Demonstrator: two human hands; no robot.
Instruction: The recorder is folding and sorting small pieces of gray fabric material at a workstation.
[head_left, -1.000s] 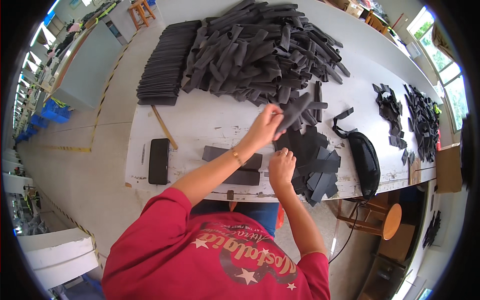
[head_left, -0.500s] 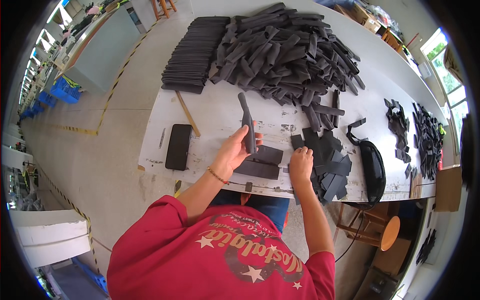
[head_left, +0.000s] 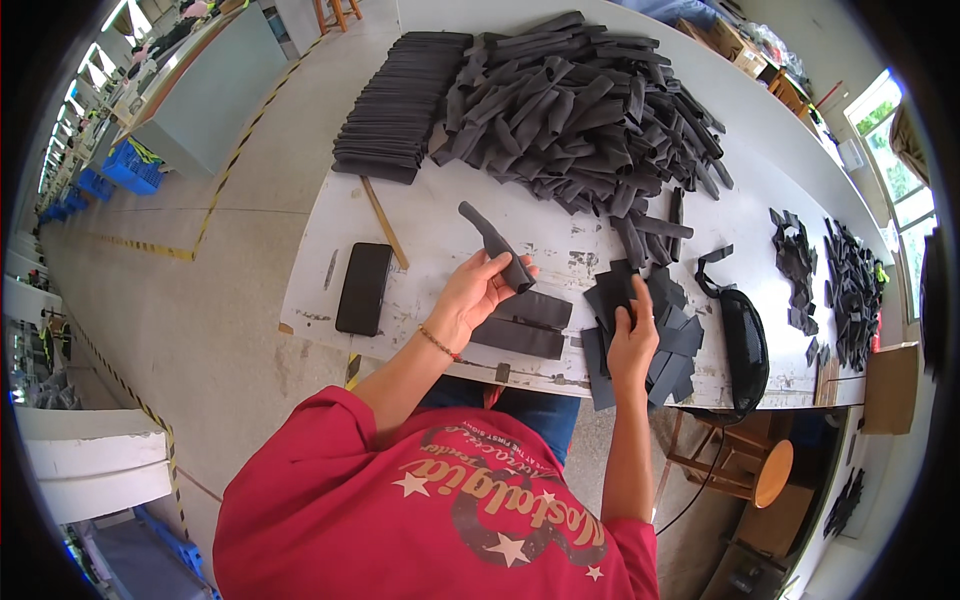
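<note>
Two bare hands are working above the white bench [head_left: 430, 240]. The left hand [head_left: 468, 290] is keeping its grip closed around one dark tube [head_left: 489, 238], thumb against fingers, and is holding it tilted over the bench. Because the grip is sitting near the tube's lower end, the long free part could be swinging or twisting loose if the thumb slackens. The right hand [head_left: 635, 335] is spreading thumb and forefinger apart, with no piece showing between them; whether it is touching the pile of flat pieces [head_left: 680, 340] I cannot tell. Those pieces are crowding the front edge, so a stray drag could be sending some to the floor.

Counting from the left: one phone [head_left: 365, 289], one wooden stick [head_left: 385, 222], one neat stack [head_left: 400, 105] with too many layers to count, the one held tube, two flat strips [head_left: 515, 337] lying side by side, one uncountable heap of tubes [head_left: 580, 110], one pile beneath the right hand, one black pouch [head_left: 742, 350], and two farther dark piles [head_left: 850, 300].
</note>
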